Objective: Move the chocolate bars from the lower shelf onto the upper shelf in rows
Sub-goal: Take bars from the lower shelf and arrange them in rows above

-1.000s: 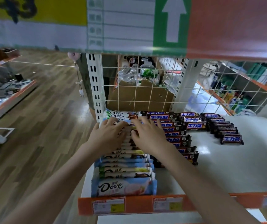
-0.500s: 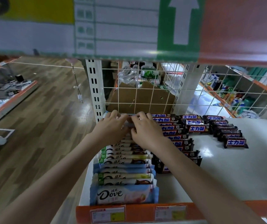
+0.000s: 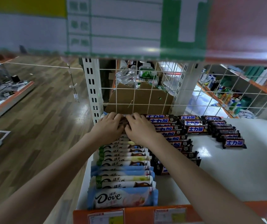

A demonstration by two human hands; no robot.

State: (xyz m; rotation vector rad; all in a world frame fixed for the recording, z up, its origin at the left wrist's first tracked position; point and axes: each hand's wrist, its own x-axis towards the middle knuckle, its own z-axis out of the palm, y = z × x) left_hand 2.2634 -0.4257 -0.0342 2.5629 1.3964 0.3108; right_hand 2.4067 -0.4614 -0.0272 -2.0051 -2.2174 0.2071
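On the white metal shelf [image 3: 236,173], the left hand [image 3: 109,126] rests at the far end of the row of pale blue and white Dove chocolate bars [image 3: 123,175], fingers bent down onto the wrappers. The right hand [image 3: 140,129] lies touching beside it, fingers likewise curled on the bars; whether either pinches one I cannot tell. Rows of dark brown Snickers bars [image 3: 174,135] lie just right.

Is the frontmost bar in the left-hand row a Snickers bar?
No, the frontmost bar in that row is a light blue Dove wrapper; the dark Snickers bars form the rows beside it.
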